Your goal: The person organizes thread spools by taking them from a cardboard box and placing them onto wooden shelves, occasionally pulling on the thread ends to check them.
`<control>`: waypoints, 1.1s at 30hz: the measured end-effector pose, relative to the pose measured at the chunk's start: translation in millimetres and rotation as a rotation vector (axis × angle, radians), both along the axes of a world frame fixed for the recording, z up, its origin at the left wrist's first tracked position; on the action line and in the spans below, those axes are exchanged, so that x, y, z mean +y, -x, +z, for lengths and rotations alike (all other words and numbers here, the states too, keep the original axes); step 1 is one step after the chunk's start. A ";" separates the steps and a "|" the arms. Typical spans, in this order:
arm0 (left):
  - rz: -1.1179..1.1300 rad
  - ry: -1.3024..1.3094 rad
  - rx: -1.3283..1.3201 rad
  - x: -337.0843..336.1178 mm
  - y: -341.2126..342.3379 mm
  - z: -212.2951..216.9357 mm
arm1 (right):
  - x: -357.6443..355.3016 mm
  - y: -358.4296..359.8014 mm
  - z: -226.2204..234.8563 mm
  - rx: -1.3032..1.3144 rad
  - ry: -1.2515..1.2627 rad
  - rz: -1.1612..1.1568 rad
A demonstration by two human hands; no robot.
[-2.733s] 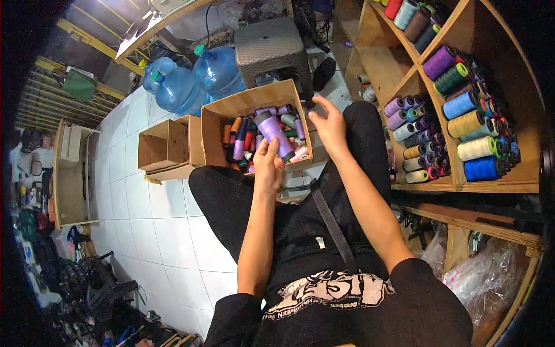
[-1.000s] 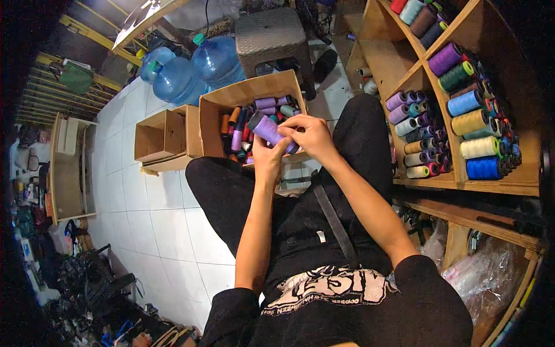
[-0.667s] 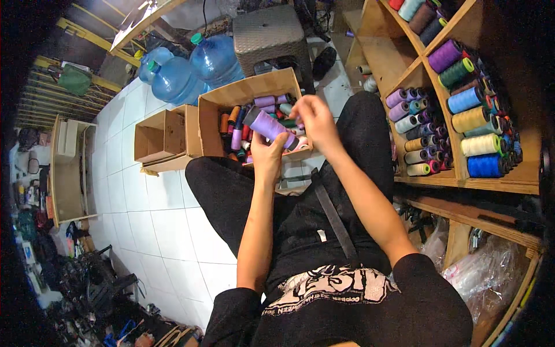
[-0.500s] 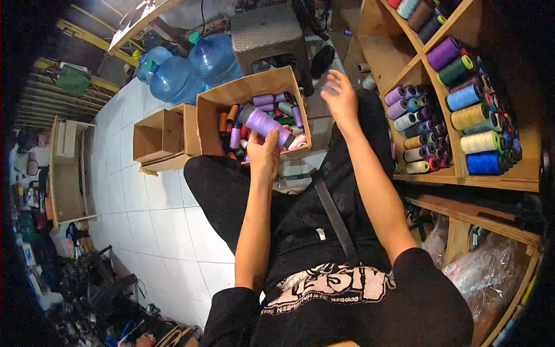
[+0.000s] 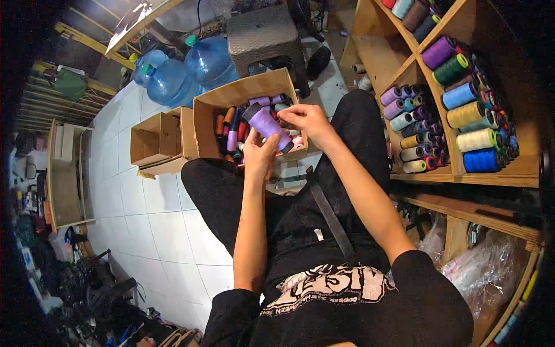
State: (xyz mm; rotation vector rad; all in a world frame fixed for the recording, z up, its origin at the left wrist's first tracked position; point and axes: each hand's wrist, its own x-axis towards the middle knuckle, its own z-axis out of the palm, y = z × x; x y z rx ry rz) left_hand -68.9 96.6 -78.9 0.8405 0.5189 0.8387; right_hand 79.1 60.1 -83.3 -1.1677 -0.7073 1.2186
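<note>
My left hand (image 5: 260,152) is wrapped round a large purple thread spool (image 5: 264,121) with dark ends, held tilted over an open cardboard box (image 5: 245,87). My right hand (image 5: 312,122) is close to the spool's right side, thumb and fingertips pinched together. Whatever those fingertips hold, if anything, is too small to make out. Inside the box lie several thread spools in purple, orange, red, pink and dark colours, partly hidden by my hands and the held spool.
A smaller cardboard box (image 5: 155,139) adjoins the left side. Beyond stand blue water bottles (image 5: 211,61) and a woven-look stool (image 5: 263,34). On my right, a wooden shelf (image 5: 442,178) holds stacked thread spools (image 5: 459,95). Plastic bags (image 5: 483,272) fill the space below. White tiles (image 5: 156,202) cover the floor.
My right hand has come from the open air right of the box to the held spool, its spread fingers closing into a pinch. The spool has tilted steeper in my left hand.
</note>
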 end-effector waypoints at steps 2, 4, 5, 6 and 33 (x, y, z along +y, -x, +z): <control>-0.013 -0.040 0.106 3.4 5.8 -1.9 | -1.3 2.3 1.8 -0.213 -0.029 -0.046; 0.040 -0.143 0.181 4.4 1.5 -6.8 | -3.8 6.3 2.3 -0.247 -0.065 -0.076; 0.048 -0.161 0.253 3.3 1.3 -6.8 | -5.9 7.3 2.5 -0.296 -0.081 -0.115; 0.041 -0.160 0.249 2.4 1.3 -6.8 | -8.4 8.4 2.4 -0.346 -0.095 -0.155; 0.002 0.261 -0.058 -67.6 -79.5 56.0 | -162.8 -26.9 87.0 -0.679 0.017 -0.722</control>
